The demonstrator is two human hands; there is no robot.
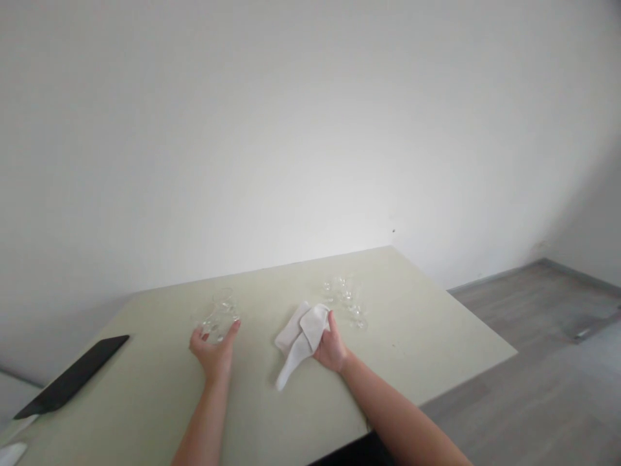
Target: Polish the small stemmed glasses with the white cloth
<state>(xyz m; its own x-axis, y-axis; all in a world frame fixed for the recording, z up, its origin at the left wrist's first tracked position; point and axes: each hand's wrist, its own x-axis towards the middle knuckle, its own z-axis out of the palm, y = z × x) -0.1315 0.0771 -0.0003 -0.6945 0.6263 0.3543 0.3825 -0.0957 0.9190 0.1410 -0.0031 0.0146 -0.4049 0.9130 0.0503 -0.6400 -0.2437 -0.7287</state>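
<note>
At the left of the table, several clear glasses (223,304) stand close together, their outlines faint. My left hand (213,353) curves around the near one, thumb and fingers on opposite sides of the glass. Whether the far fingers press on it is hard to see. A white cloth (301,336) hangs folded and loose from my right hand (332,346), with the thumb on top and the other fingers partly hidden behind the fabric. Beyond that hand, more clear stemmed glasses (345,294) are grouped on the table, apart from the cloth.
The pale table (417,349) meets a white wall (310,162) at its back edge. A flat black object (72,377) lies along the left edge, with something white (12,453) near the lower left corner. Grey wooden flooring (524,323) shows at right.
</note>
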